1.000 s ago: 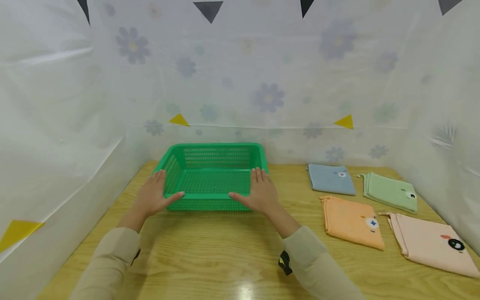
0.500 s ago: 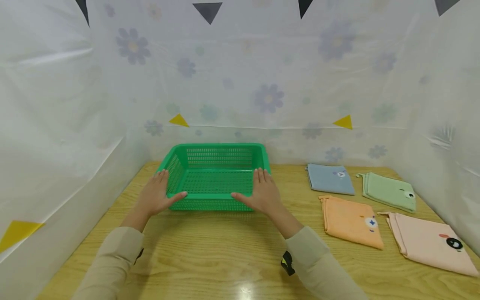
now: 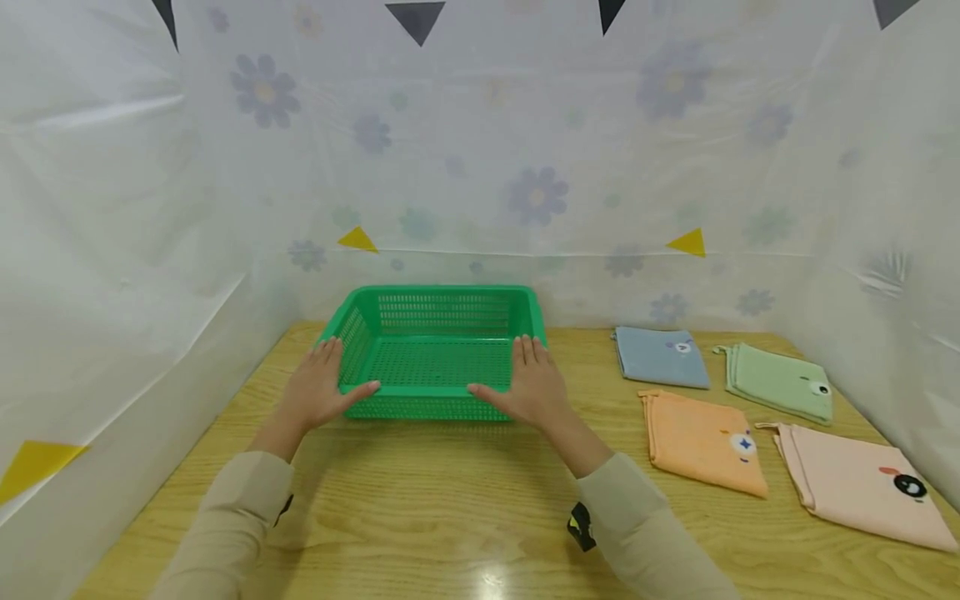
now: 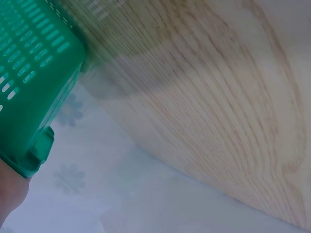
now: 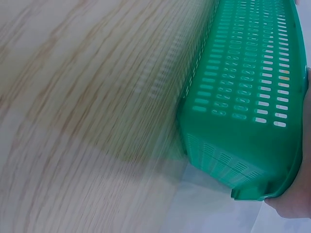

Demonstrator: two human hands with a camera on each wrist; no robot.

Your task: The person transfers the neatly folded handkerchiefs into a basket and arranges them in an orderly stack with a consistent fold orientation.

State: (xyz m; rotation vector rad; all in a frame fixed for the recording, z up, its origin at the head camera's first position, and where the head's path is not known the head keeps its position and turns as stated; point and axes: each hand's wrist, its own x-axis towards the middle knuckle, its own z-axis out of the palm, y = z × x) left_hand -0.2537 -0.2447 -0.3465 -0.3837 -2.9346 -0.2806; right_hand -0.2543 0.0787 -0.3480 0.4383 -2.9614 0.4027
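Note:
A green plastic basket [image 3: 431,407] with slotted walls stands on the wooden table near the back wall, and nothing lies inside it. At its front left corner my left hand [image 3: 315,392] rests with fingers straight along the side rim and thumb along the front rim. My right hand [image 3: 531,387] lies the same way at the front right corner, thumb pointing inward. In the left wrist view the basket wall [image 4: 29,111] shows close up, with a bit of hand [image 4: 12,189] under its rim. The right wrist view shows the other basket end [image 5: 243,102] beside the hand [image 5: 296,189].
To the right lie folded towels with hanging loops and small faces: blue [image 3: 660,358], green [image 3: 776,382], orange [image 3: 701,442] and pink [image 3: 862,487]. White flowered sheeting [image 3: 480,167] walls in the wooden table [image 3: 420,517] at the back and both sides.
The basket has slid slightly to the right, and both hands have moved along with it. The towels stay where they were.

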